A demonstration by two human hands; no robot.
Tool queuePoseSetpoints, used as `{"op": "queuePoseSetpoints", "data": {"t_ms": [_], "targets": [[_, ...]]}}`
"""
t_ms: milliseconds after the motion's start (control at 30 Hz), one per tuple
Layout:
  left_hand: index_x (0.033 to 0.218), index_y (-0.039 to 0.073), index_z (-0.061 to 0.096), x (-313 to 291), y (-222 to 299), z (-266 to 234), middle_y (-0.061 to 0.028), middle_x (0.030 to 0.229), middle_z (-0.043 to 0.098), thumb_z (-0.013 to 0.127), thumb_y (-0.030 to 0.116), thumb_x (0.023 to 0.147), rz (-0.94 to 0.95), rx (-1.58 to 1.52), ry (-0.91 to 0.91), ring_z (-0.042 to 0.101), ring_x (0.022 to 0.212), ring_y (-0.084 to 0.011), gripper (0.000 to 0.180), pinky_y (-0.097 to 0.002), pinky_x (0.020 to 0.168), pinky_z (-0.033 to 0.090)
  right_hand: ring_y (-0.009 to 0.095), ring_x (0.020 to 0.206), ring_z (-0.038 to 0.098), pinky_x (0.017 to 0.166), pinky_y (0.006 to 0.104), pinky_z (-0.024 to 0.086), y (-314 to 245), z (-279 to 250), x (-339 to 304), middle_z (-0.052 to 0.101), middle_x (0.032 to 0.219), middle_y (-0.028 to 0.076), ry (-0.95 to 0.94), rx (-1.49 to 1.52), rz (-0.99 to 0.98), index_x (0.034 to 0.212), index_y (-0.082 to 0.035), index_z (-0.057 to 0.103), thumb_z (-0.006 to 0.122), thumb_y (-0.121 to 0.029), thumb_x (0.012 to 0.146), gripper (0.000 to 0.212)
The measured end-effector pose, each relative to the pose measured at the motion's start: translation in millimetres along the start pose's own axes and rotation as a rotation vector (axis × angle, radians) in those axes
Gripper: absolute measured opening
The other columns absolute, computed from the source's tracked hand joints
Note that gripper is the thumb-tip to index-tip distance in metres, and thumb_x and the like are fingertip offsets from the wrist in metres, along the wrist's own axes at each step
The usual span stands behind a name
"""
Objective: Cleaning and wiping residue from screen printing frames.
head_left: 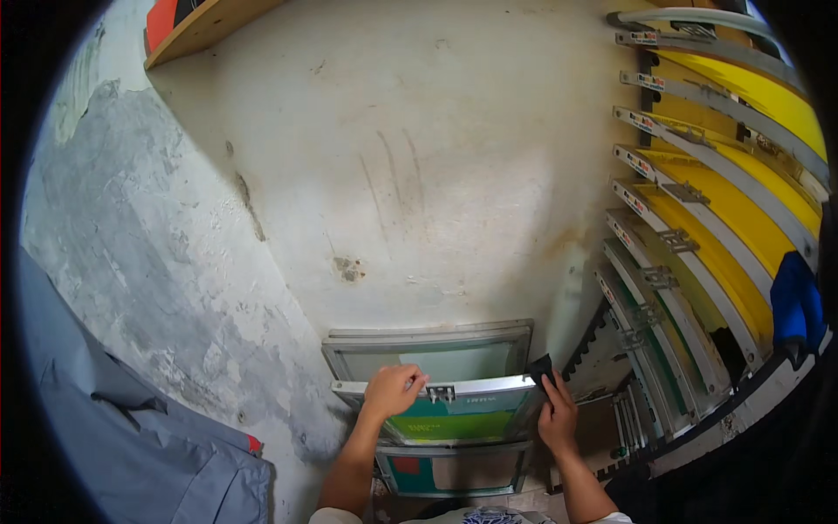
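Observation:
A screen-printing frame [489, 385] with a metal bar along its top stands upright at the lower middle. Its mesh carries a green and teal design, and a small metal clamp [442, 394] sits on the bar. At the bar's left part is my left hand [393, 390], closed with fingers curled in a pinch; what lies in it, if anything, is hidden. My right hand [558, 416] is closed on a small black piece [542, 367], cloth-like, at the frame's right corner.
Behind stands another metal frame [428, 329] against the wall; a further frame [454, 450] is nearer me. Several yellow and green screens [724, 205] fill a rack on the right. A grey jacket [148, 428] hangs at left, a blue cloth [796, 301] far right, a wooden shelf [196, 31] above.

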State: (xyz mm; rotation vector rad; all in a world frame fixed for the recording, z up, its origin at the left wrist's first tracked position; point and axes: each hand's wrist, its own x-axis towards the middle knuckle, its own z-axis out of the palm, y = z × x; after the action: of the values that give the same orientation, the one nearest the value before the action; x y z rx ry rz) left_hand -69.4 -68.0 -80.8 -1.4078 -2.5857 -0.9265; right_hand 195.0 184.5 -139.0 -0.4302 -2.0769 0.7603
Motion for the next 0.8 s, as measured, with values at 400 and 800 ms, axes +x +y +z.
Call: {"op": "queuePoseSetpoints", "data": {"t_ms": [400, 800], "targets": [[0.089, 0.011, 0.071, -32, 12, 28, -0.009, 0.088, 0.071, 0.059, 0.037, 0.102, -0.024, 0.1, -0.06, 0.067, 0.09, -0.0326, 0.032, -0.0458, 0.084, 0.048, 0.041, 0.138, 0.056, 0.111, 0.0412, 0.048, 7, -7, -34, 0.057, 0.15, 0.023, -0.03, 0.01, 0.111, 0.136, -0.004, 0.067, 0.052, 0.008, 0.086, 0.053], [0.088, 0.011, 0.072, -42, 11, 30, -0.0071, 0.086, 0.071, 0.063, 0.037, 0.1, -0.026, 0.105, -0.032, 0.068, 0.089, -0.0306, 0.03, -0.0435, 0.084, 0.049, 0.042, 0.137, 0.057, 0.113, 0.0426, 0.046, 6, -2, -46, 0.057, 0.15, 0.023, -0.012, 0.034, 0.144, 0.133, -0.002, 0.068, 0.053, 0.008, 0.084, 0.053]]}}
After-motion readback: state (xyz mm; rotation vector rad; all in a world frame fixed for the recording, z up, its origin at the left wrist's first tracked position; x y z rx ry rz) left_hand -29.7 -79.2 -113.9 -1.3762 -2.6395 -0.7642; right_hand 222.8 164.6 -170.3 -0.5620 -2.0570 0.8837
